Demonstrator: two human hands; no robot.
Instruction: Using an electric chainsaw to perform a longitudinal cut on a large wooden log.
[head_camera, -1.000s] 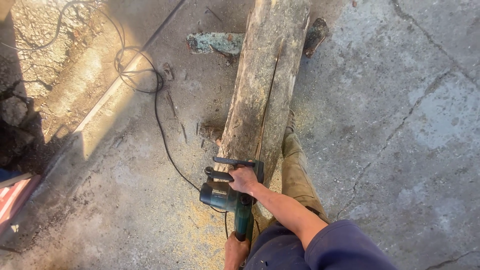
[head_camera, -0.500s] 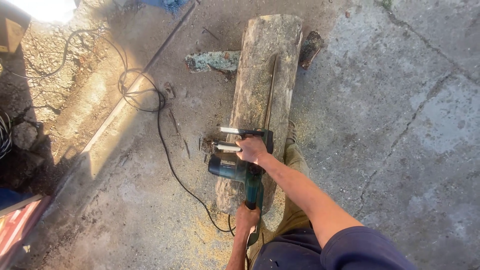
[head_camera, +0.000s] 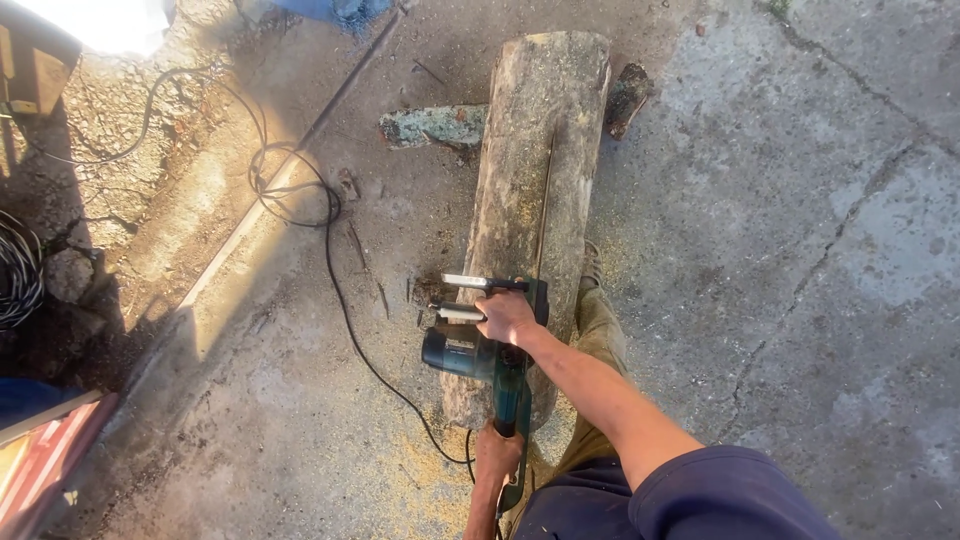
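A weathered log lies lengthwise on the concrete. A teal electric chainsaw sits on its near end, and its thin bar is sunk in a long cut running along the log. My right hand is closed around the saw's front handle, with the arm in a dark blue sleeve. My left hand grips the rear handle at the bottom edge. My leg in khaki trousers and my shoe are pressed against the log's right side.
The saw's black cable loops away to the upper left. A stone chunk wedges the log's left side and a dark piece its right. Sawdust covers the ground near the saw. A red and white object lies at lower left.
The view has pulled back and tilted, so the log's far end now shows. Both hands stay on the saw, which has edged slightly forward along the cut.
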